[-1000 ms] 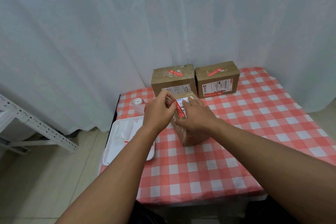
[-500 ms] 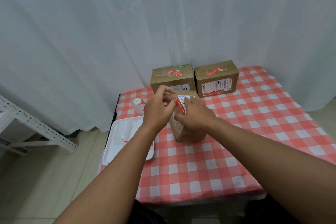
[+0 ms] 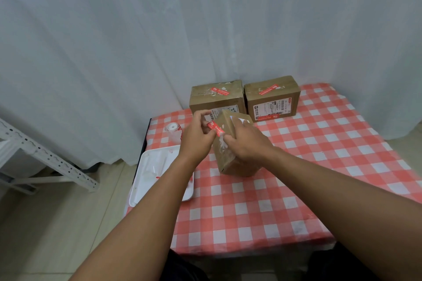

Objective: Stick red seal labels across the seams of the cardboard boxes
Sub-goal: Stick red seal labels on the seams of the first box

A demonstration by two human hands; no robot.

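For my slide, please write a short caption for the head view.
Left hand pinches a red seal label onto the box gripped by right hand.

The right hand [image 3: 245, 142] covers most of the near side of the small cardboard box [image 3: 230, 159], so its seam there can't be seen. Print on the red seal label [image 3: 216, 129] is too small to read. Same for the shipping label [image 3: 271, 108] on the back-right box [image 3: 272, 98]. Left forearm hides part of the white tray [image 3: 146, 175].
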